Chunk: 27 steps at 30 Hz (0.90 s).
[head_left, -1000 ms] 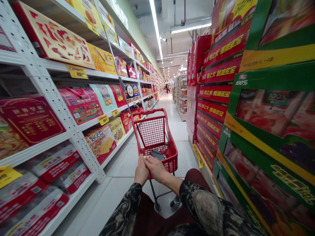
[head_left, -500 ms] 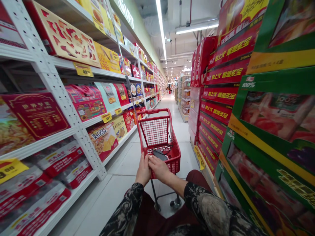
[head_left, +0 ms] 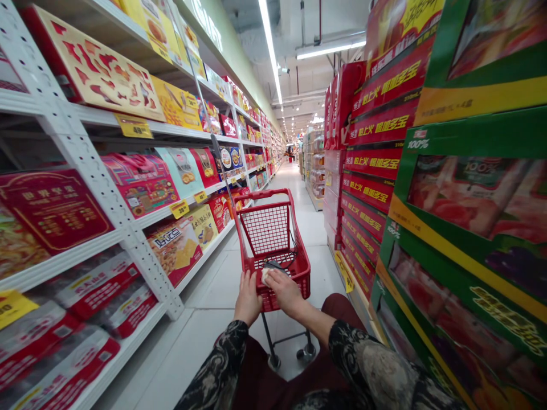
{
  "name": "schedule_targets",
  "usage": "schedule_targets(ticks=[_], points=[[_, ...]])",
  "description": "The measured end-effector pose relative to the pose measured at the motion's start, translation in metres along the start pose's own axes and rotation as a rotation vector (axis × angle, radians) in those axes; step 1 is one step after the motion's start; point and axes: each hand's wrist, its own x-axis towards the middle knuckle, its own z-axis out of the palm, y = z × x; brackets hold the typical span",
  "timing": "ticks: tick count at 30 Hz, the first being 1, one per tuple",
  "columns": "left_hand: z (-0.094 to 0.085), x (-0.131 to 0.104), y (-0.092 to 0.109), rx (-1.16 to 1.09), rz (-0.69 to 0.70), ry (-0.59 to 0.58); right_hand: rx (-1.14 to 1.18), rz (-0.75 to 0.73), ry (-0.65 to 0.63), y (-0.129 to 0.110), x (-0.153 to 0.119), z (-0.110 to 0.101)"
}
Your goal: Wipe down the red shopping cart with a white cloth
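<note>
A small red shopping cart (head_left: 267,196) with a basket stands right in front of me. My right hand (head_left: 285,289) is closed on a crumpled white tissue (head_left: 265,275) at the basket's near rim. Beside it, my left hand (head_left: 248,299) lies with its fingers stretched out toward the same rim. Whether its fingertips touch the cart I cannot tell. Inside the basket is a dark grey flat object (head_left: 274,265) with a black cable (head_left: 292,257), partly covered by my right hand.
White shelves (head_left: 149,219) of boxed food run along the left. Red drink cartons (head_left: 371,165) and green juice boxes (head_left: 465,188) are stacked high close on my right. Pale floor tiles (head_left: 209,330) continue down the aisle, where a distant person (head_left: 291,152) shows.
My hands have moved apart from being together. The white tissue now shows clearly in my right hand. The view has shifted slightly, so shelves and cart sit a little further left.
</note>
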Motion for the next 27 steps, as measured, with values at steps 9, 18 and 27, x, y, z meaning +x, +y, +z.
schedule_targets(ticks=[9, 18, 27], points=[[-0.003, -0.006, 0.008, 0.124, 0.019, -0.047, 0.007, 0.024, 0.001, 0.004, -0.001, -0.007], [-0.006, -0.006, 0.012, 0.156, 0.027, -0.070, -0.007, 0.028, -0.005, 0.014, -0.003, -0.009], [-0.015, -0.006, 0.024, 0.204, -0.004, -0.099, -0.020, 0.078, 0.078, 0.036, -0.009, -0.015]])
